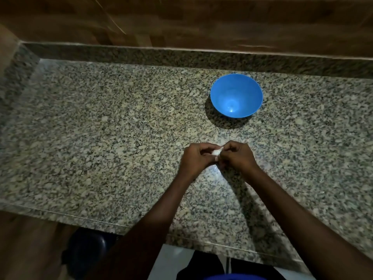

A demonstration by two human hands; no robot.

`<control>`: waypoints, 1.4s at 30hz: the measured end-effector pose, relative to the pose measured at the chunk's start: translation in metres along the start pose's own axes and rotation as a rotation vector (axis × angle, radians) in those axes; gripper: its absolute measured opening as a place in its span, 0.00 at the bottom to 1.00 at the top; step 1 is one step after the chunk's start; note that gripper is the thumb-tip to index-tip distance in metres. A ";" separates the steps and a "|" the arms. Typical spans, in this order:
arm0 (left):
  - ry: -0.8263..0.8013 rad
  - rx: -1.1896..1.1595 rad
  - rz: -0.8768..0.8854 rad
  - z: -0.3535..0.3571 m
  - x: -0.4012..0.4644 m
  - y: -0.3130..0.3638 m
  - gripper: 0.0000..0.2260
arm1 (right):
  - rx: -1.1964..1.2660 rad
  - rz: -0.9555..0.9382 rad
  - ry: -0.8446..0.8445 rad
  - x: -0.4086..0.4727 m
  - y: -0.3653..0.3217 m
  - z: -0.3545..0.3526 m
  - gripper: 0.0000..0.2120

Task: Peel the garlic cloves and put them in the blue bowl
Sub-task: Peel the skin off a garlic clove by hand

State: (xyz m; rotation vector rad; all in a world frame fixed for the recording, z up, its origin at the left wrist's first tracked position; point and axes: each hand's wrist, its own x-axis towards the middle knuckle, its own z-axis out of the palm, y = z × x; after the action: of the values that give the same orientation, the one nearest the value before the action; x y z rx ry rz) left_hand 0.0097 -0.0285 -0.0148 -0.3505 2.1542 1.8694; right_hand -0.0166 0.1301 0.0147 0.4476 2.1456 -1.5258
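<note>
- Both hands make the grip together: the left hand [194,156] and the right hand [235,156] have their fingers curled around one small white garlic clove [217,152], which shows only a little between them.
- Left hand seems to hold the clove steady, while the fingertips of the right hand pinch at its upper end, probably to catch the dry skin and pull it away. How much skin is already off cannot be told, because the fingers cover most of the clove.
- The clove is held in the air, above the granite tabletop [121,128], near the front edge and close to the person's body, likely so that the eyes can follow the fine work.
- The blue bowl [236,96] stands upright farther back on the tabletop, apart from the hands and slightly to the right. It looks empty, so the task seems to be at an early step.
- This position of the bowl leaves free space for peeling, and a short reach forward should be enough to drop the clove in.
</note>
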 end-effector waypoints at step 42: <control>0.118 -0.017 0.029 0.030 -0.008 0.023 0.12 | 0.493 0.253 -0.091 0.004 0.004 -0.029 0.06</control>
State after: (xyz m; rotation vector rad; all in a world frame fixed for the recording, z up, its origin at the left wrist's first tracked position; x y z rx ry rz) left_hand 0.0101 0.0041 0.0052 -0.4460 2.2315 1.9287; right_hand -0.0233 0.1583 0.0170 0.7631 1.5603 -1.8738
